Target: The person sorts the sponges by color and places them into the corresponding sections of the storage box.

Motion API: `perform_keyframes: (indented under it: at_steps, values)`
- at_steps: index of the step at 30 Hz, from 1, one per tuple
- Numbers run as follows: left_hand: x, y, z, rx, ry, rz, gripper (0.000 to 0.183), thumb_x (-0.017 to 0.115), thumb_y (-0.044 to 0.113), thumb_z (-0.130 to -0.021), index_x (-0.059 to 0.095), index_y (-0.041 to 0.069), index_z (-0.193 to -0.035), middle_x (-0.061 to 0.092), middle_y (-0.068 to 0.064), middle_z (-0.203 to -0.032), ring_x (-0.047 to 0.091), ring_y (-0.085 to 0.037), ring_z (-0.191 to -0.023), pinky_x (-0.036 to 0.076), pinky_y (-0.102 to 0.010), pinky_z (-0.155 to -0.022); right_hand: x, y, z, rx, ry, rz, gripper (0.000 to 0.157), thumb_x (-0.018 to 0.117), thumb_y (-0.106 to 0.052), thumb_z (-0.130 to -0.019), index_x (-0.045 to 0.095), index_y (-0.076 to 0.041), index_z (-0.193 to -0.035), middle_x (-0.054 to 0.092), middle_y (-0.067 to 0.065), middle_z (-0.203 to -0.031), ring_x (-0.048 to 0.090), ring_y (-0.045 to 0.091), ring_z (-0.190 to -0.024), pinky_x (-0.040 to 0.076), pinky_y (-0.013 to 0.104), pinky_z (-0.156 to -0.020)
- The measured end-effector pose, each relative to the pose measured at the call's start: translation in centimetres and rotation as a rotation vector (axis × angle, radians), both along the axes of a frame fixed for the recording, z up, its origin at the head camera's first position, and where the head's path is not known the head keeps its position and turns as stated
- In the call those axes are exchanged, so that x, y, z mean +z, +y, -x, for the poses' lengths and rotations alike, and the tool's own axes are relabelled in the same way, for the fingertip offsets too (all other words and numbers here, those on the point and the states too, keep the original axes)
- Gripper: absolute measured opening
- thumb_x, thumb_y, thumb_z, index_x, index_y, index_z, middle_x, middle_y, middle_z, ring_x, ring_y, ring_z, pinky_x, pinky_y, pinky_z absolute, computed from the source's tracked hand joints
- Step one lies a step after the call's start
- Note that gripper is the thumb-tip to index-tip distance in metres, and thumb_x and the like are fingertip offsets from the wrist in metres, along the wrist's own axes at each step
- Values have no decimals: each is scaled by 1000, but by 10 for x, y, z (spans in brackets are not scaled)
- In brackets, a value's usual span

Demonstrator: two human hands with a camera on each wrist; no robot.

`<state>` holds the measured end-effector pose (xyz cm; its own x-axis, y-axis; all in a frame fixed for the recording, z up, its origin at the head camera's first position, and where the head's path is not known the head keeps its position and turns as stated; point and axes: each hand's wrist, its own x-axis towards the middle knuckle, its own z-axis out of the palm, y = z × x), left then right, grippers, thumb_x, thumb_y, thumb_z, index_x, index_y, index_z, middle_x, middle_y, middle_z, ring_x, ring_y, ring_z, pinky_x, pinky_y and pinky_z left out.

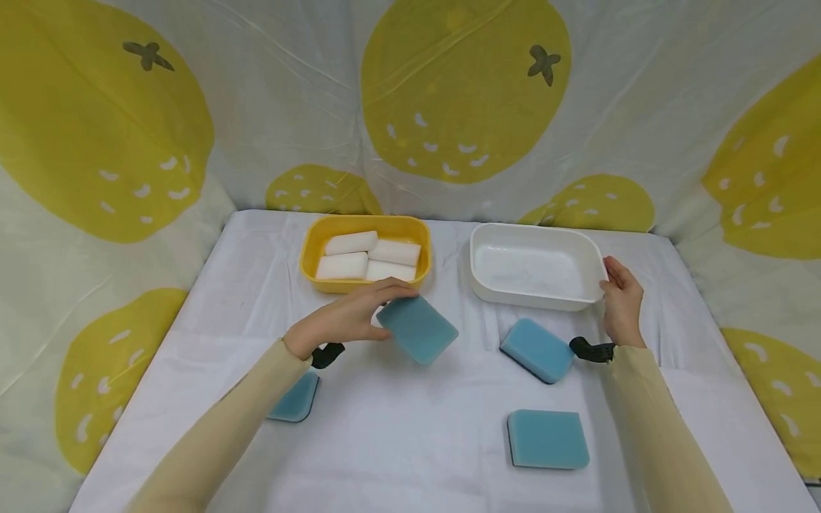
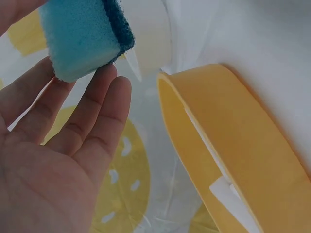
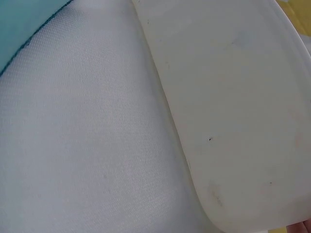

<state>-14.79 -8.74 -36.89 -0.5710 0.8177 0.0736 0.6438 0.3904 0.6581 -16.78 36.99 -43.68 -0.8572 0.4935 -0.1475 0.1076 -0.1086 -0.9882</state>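
Note:
My left hand [image 1: 359, 313] pinches a blue sponge [image 1: 418, 329] between thumb and fingers, holding it tilted over the table in front of the yellow tub [image 1: 313, 281]. The left wrist view shows the sponge's dark blue scouring side [image 2: 119, 29] against the fingertips. My right hand [image 1: 623, 299] grips the right end of a white tub [image 1: 532, 293], which has nothing inside. In the right wrist view, the tub's wall [image 3: 233, 121] fills much of the picture and only a bit of the fingers [image 3: 300, 227] shows at the lower corner.
White blocks [image 1: 342, 266] lie in the yellow tub at the back left. One blue sponge [image 1: 539, 349] sits just before the white tub, another [image 1: 549, 439] nearer the front. A third [image 1: 296, 399] is partly hidden by my left forearm. A lemon-print curtain [image 1: 308, 107] hangs behind the table.

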Motion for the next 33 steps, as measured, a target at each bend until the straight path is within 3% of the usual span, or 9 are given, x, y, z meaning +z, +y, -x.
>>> perform_keyframes:
  at_steps: [9,20,25,33]
  values:
    - [4,26,17,-37,66,-49,66,77,6,-80,46,0,-137,46,-12,-137,46,-23,-120,41,-28,-100,-2,0,1,-9,24,22,56,29,13,-93,31,2,-147,31,13,-152,32,16,-136,25,21,-108]
    - [3,58,37,-22,53,-30,65,77,11,-81,47,-1,-137,46,-13,-138,45,-23,-122,42,-29,-99,-2,0,0,-15,34,11,55,30,13,-93,32,4,-146,33,14,-151,34,16,-134,27,21,-108]
    - [-3,72,47,11,56,-10,63,76,14,-82,48,0,-137,46,-12,-137,47,-22,-119,46,-28,-94,-3,1,0,-16,30,9,55,29,13,-93,32,3,-147,32,14,-151,34,16,-135,26,21,-108]
    - [-9,93,62,93,23,19,64,75,19,-84,46,1,-139,45,-10,-138,46,-20,-120,37,-22,-101,-3,1,1,-26,36,33,55,30,13,-92,34,2,-146,33,15,-150,35,16,-134,27,21,-108]
